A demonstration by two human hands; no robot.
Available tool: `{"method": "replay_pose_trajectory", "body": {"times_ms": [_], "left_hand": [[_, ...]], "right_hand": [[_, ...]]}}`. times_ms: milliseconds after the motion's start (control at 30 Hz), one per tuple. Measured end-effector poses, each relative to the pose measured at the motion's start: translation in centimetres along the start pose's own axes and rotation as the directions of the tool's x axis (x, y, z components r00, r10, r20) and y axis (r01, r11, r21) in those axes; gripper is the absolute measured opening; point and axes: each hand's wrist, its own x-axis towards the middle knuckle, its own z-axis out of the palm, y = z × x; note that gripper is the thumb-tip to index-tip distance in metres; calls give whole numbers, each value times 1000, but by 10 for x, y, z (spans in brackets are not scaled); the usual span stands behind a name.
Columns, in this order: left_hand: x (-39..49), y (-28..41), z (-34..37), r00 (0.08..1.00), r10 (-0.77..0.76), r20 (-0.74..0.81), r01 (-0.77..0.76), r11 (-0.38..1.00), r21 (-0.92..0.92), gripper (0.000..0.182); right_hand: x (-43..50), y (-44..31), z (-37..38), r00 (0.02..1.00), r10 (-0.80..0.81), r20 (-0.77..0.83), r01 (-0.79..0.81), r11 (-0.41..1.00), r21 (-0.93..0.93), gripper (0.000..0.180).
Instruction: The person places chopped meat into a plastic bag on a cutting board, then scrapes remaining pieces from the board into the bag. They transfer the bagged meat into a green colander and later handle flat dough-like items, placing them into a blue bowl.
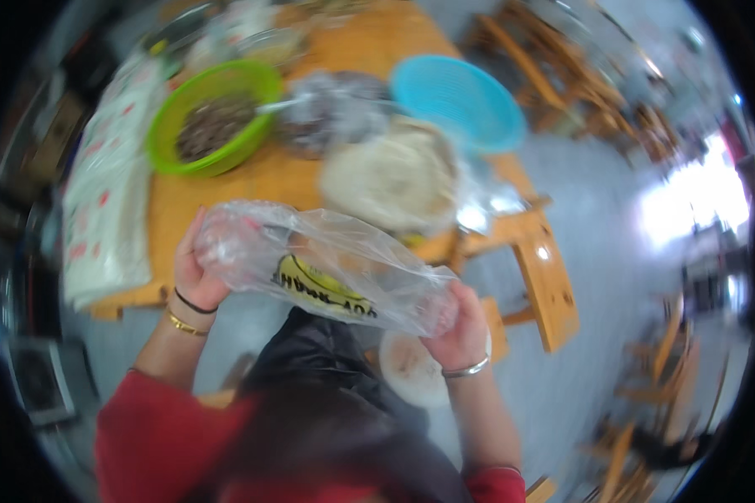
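A clear plastic bag (pixel 352 245) with a yellow printed patch is stretched between my two hands, above the near edge of the wooden table. My left hand (pixel 202 270) grips its bunched left end. The other end is in my right hand (pixel 462 330). Past the bag lies a blurred pale, round mass in clear plastic (pixel 390 176); its contents I cannot tell. Behind it are clear bags with dark contents (pixel 333 113). A green plastic basin (pixel 261 135) with brown pieces stands at the left, and a blue plastic basket (pixel 459 104) at the right.
White plastic packaging with red marks (pixel 110 220) covers the left side of the wooden table (pixel 195 201). A wooden bench (pixel 544 283) stands at the table's right. Below my right hand is a round white surface (pixel 412 371). Other wooden furniture (pixel 528 69) stands further right.
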Motion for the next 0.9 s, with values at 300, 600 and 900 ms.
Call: {"method": "replay_pose_trajectory", "body": {"times_ms": [300,600,900], "left_hand": [[46,162,-149,985,123,-120,-155,940,-305,13],[155,268,-149,923,101,-371,-156,980,-121,16],[199,299,-164,923,-124,-366,118,992,-39,23]], "right_hand": [[208,158,105,917,388,-92,-397,910,-122,20],[290,153,170,948,270,-170,-283,958,-54,18],[292,142,221,904,317,-287,-427,714,-555,16]]}}
